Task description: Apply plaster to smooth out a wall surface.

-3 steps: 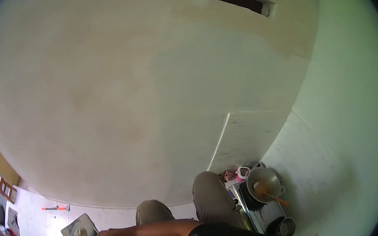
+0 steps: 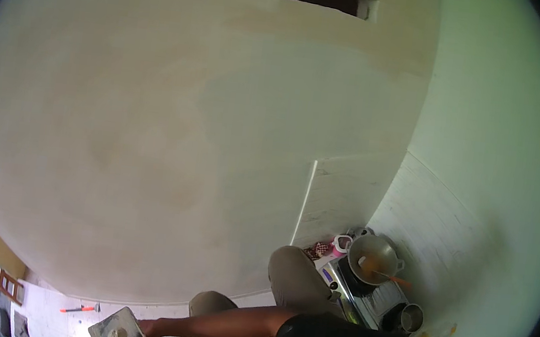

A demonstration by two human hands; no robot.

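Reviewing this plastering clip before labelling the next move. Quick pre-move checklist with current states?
1. Left hand on the flat board: ok, it touches the board's edge.
2. Plaster on the board: ok, a grey lump shows.
3. Right hand in view: not ok, not visible.
4. Wall ahead unobstructed: ok.
5. Pot on the stove apart from the knees: ok, close beside the right knee.
6. Footing: cannot tell, feet hidden.

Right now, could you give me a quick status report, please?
Left hand at a mortar board, grip unclear. Right hand out of view. Wall ahead; stove with pan at right.
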